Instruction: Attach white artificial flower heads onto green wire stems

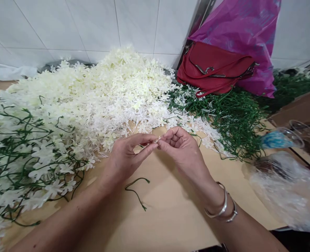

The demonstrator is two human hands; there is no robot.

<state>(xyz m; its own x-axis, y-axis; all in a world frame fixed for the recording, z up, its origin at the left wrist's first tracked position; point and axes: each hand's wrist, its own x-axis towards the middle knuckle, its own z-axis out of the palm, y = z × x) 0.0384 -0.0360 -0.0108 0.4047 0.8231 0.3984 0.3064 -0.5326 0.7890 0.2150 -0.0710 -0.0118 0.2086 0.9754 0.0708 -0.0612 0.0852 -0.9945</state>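
My left hand (127,154) and my right hand (183,152) meet fingertip to fingertip over the middle of the table. Both are pinched on a small whitish flower piece (158,139), mostly hidden by the fingers. Below them a loose green plastic stem (135,190) lies on the tabletop. Just beyond the hands spreads a big heap of white artificial flowers (134,77), with thin white stamens at its near edge. To the left, white blossoms are mixed with green stems (18,140). A pile of bare green stems (223,115) lies to the right.
A red handbag (217,66) rests on the far side of the green pile, before a purple plastic bag (238,28). Crumpled clear plastic (283,192) and a clear cup with blue print (280,138) are at the right. A tiled wall (92,24) bounds the table (170,217).
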